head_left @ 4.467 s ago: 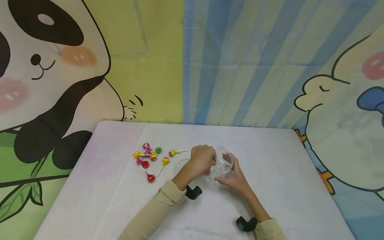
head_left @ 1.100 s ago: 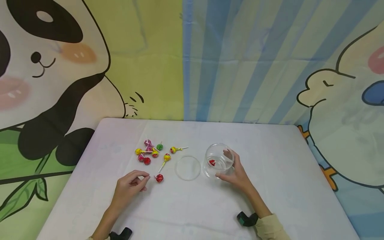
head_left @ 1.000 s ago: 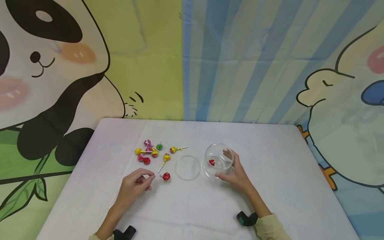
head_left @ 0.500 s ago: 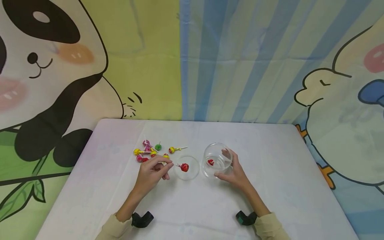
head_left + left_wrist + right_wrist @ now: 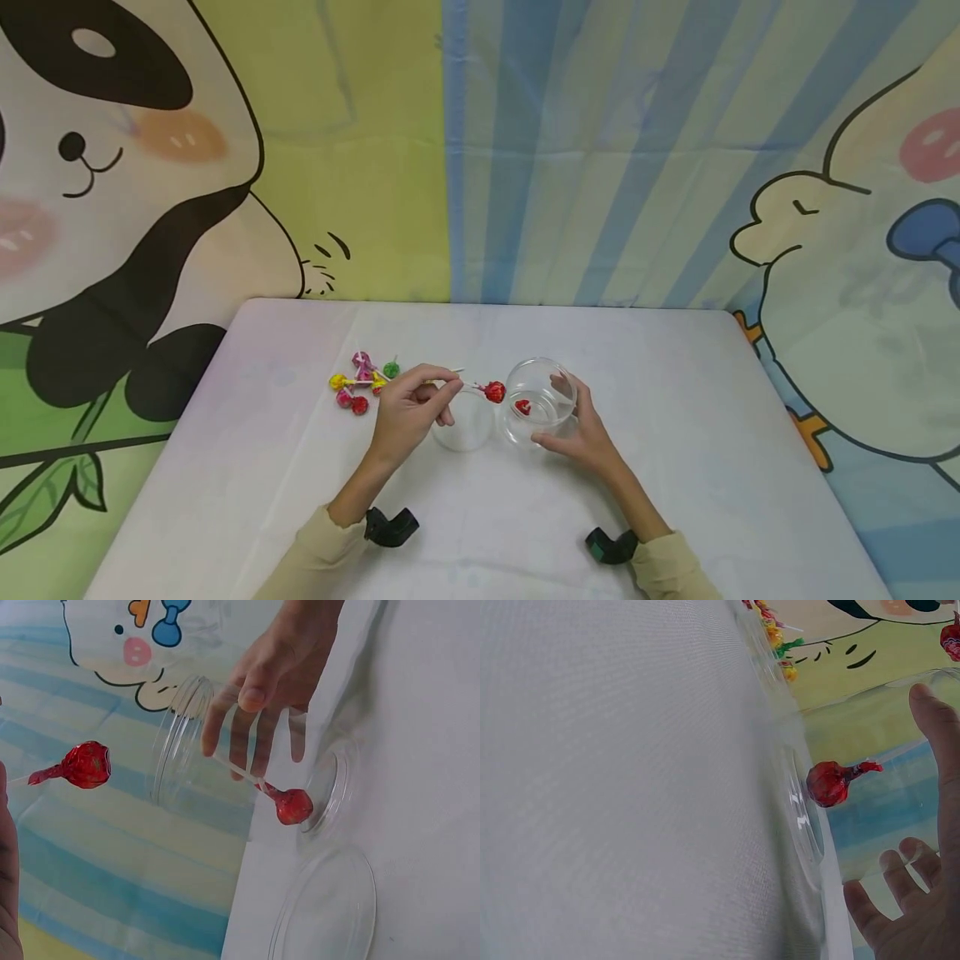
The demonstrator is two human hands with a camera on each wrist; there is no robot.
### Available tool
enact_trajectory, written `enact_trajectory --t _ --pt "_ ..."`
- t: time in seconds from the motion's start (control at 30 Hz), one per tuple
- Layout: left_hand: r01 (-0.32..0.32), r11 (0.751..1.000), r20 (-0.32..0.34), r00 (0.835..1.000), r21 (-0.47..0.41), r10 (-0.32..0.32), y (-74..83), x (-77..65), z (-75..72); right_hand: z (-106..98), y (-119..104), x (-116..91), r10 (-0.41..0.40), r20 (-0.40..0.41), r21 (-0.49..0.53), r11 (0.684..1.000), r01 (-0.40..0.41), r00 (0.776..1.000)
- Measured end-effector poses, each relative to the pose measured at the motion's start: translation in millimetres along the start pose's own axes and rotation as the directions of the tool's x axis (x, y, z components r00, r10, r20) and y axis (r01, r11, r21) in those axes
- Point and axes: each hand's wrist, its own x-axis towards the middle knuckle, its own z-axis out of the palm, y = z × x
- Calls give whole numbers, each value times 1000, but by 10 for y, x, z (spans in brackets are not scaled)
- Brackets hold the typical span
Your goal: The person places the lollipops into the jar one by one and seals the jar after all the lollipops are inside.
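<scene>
My left hand (image 5: 411, 410) pinches the white stick of a red-wrapped lollipop (image 5: 494, 392) between thumb and fingertips. Its candy head points right, beside the rim of a clear plastic jar (image 5: 551, 383). Around the jar's right side, my right hand (image 5: 583, 429) grips it, thumb at the near side and fingers behind. The jar stands on the table, its mouth upward. Inside it, another red lollipop (image 5: 294, 806) rests head down with its stick leaning up, as the left wrist view shows. The right wrist view also catches this inner lollipop (image 5: 829, 784) through the clear wall.
A clear round lid (image 5: 465, 440) lies flat on the table left of the jar, partly under the left hand. Several lollipops (image 5: 360, 405) in red, pink, yellow and green lie farther left. A patterned cloth (image 5: 600, 167) hangs behind the white table (image 5: 675, 400).
The left hand came out of the jar, took a red lollipop from the left and carried it right and up to the jar's rim. The right hand kept its grip on the jar.
</scene>
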Motion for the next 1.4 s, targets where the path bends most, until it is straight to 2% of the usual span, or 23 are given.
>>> enact_trajectory --t 0.27,0.47,0.6,0.7,0.83,0.97,1.07,1.2,1.4 --pt "7 1000 35 999 -7 -6 -17 30 127 15 -33 -12 21 -7 -9 1000 -22 1000" --pt "6 1000 37 999 4 -6 -33 41 188 0 -20 -4 5 -5 -14 1000 -5 1000" --pt "-4 1000 46 999 24 3 -50 48 235 37 216 23 -12 -17 -23 1000 11 1000" --pt "-3 998 67 998 57 -1 23 76 284 68 371 37 -6 -30 -35 999 5 1000" --pt "-35 993 101 995 109 24 61 116 372 76 373 32 3 -32 -42 999 -5 999" --pt "-88 989 129 989 122 72 -91 109 447 86 375 31 -3 -31 -34 999 2 999" --pt "-88 988 137 988 125 71 -171 78 468 93 363 29 -2 -30 -29 1000 1 1000" --pt "-73 988 136 989 136 54 -205 42 468 100 353 35 10 -21 -40 999 -11 1000" --pt "-90 987 141 988 136 71 -228 62 508 89 361 39 10 -15 -14 1000 -10 1000"
